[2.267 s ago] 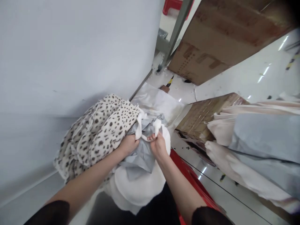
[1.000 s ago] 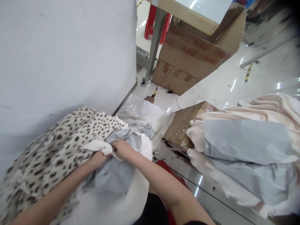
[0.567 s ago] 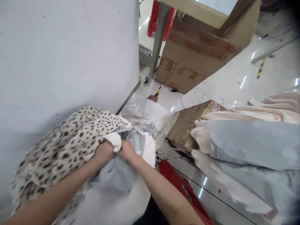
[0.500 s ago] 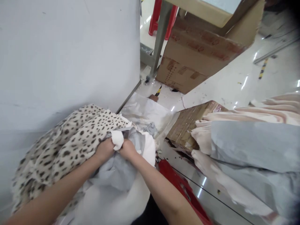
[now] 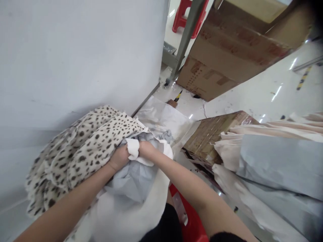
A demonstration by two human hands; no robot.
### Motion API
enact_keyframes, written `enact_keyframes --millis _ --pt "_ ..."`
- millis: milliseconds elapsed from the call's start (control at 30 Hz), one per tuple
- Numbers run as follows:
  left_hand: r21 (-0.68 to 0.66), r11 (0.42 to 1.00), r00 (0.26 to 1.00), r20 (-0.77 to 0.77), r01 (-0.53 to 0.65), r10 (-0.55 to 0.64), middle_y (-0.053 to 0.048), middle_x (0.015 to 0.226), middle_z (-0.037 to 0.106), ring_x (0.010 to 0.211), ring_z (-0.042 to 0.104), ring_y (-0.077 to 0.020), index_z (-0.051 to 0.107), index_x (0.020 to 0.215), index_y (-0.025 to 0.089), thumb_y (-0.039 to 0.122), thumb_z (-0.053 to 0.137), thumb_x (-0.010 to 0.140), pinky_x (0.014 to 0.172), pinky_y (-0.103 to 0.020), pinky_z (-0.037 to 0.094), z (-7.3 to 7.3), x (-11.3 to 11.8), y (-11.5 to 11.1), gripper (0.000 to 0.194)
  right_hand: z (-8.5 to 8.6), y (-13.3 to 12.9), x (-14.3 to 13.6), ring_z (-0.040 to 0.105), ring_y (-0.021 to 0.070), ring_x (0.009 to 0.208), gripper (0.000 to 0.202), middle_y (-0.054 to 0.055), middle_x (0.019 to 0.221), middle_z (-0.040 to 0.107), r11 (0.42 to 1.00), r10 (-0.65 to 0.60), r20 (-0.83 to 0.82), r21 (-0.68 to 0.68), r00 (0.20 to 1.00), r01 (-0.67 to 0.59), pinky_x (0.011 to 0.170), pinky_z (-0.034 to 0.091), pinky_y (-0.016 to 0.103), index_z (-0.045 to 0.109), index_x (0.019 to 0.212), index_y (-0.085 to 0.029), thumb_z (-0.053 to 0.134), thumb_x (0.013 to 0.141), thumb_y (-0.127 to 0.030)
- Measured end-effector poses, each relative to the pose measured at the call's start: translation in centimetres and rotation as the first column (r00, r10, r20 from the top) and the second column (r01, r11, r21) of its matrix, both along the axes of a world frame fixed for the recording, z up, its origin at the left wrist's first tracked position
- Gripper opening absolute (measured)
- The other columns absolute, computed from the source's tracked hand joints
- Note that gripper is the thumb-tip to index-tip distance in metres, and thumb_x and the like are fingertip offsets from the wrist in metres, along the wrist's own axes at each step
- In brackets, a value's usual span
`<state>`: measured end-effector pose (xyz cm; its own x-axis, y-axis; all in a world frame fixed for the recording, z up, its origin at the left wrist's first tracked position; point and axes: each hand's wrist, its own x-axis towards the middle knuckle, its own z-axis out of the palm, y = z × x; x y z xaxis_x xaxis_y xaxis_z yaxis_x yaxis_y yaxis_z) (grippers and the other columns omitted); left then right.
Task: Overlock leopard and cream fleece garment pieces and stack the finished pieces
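Observation:
Both my hands meet over a bundle of cloth on my lap. My left hand [image 5: 120,157] is closed on the fabric, next to a folded white flap [image 5: 133,148]. On the flap's other side, my right hand [image 5: 146,150] is closed on the same cloth. Grey fabric [image 5: 136,183] bunches beneath both hands, with white fabric [image 5: 121,215] spread below it. Spotted fleece [image 5: 85,148], cream with dark brown spots, drapes along the left beside my left forearm. My fingertips are mostly hidden in the folds.
A white panel [image 5: 75,50] rises on the left. Cardboard boxes stand ahead, one large [image 5: 219,60] and one smaller [image 5: 214,132]. Pink and grey fabric [image 5: 280,161] is stacked at right. A red stool [image 5: 189,215] is under me; another red stool [image 5: 180,16] stands far off.
The view has shifted, so the surroundings appear farther right. Both hands keep their grip on the cloth, and the white flap between them has turned slightly.

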<state>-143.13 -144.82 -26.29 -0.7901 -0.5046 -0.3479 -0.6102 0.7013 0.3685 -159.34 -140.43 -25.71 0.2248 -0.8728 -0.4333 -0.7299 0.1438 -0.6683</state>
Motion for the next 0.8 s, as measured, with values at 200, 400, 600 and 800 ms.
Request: enact_keyframes --millis 200,400,600,800 --pt "0.142 0.986 0.996 0.005 0.092 -0.093 -0.013 0.103 0.062 0.101 0.055 -0.022 0.061 0.101 0.011 0.01 0.037 0.08 0.094 -0.037 0.042 1.2 0.4 0.9 0.033 -0.5 0.5 -0.1 0.062 0.0234 0.082 0.027 0.015 0.099 0.065 0.996 0.061 -0.13 -0.05 0.99 -0.068 0.069 0.045 0.032 0.06 0.104 -0.015 0.042 0.085 -0.018" --pt "0.196 0.973 0.982 0.122 0.119 -0.145 -0.012 0.092 0.063 0.087 0.059 -0.0219 0.063 0.09 0.01 0.007 0.038 0.081 0.081 -0.035 0.047 5.3 -1.4 2.5 0.027 -0.8 0.2 -0.4 0.06 0.0219 0.078 0.028 0.013 0.096 0.064 0.992 0.09 -0.231 -0.061 0.969 -0.107 0.067 0.045 0.033 0.058 0.107 -0.015 0.041 0.086 -0.017" --pt "0.27 0.947 0.974 -0.095 -0.175 0.208 0.0 0.125 0.054 0.118 0.046 -0.0208 0.057 0.114 0.03 0.019 0.041 0.082 0.101 -0.036 0.038 11.9 7.8 11.6 0.037 2.6 2.1 -0.2 0.047 0.0222 0.101 0.031 0.01 0.109 0.058 0.976 0.099 -0.236 -0.168 0.967 -0.141 0.086 0.039 0.034 0.057 0.11 -0.017 0.045 0.082 -0.016" --pt "0.127 0.321 0.343 0.244 -0.939 0.907 -0.001 0.066 0.064 0.071 0.063 -0.0189 0.06 0.077 0.02 0.039 0.036 0.085 0.061 -0.027 0.053 11.0 21.8 18.7 0.031 3.0 2.9 2.3 0.043 0.023 0.099 0.035 0.009 0.1 0.057 0.954 0.198 -0.094 -0.209 0.976 -0.214 0.089 0.036 0.035 0.06 0.105 -0.017 0.05 0.072 -0.017"
